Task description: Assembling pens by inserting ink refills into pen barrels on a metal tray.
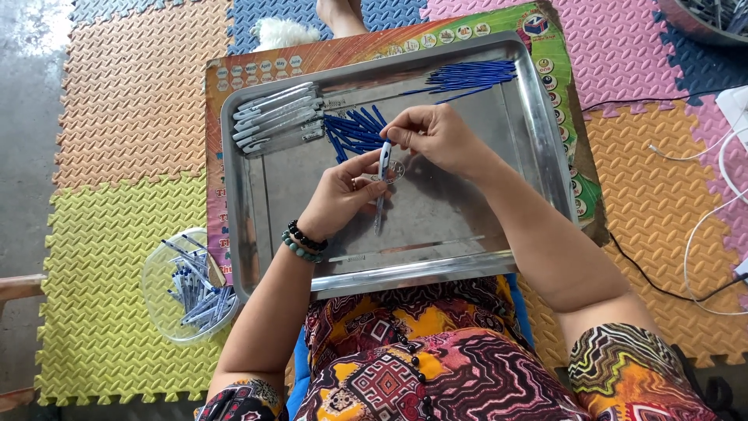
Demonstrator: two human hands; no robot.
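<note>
Steel tray (538, 148): sits on a printed board on foam mats, in front of the seated person; all the work is over it.
Pen in hand (382, 168): held upright over the tray's middle, white barrel with blue tip end up.
Right hand (436, 136): fingers pinched on the pen's top end.
Left hand (339, 195): pinching the barrel lower down, thumb against it; beaded bracelets on the wrist.
Done, by my read: row of white pens (279, 117) laid side by side at the tray's far left, looks like the finished lot, under ten.
Left, by my read: loose blue parts (354, 129) piled just behind the hands, plus a bundle of blue refills (471, 76) at the far right corner. Plenty of stock.
Bowl (191, 284): clear, on the yellow mat off the tray's left, holds more small blue-and-white pieces; can't tell if feed or output.
Progress: early to middle, I'd judge; one pen mid-assembly, finished row is small against the remaining refills.
Fit of the pen's parts: can't tell, too small.
</note>
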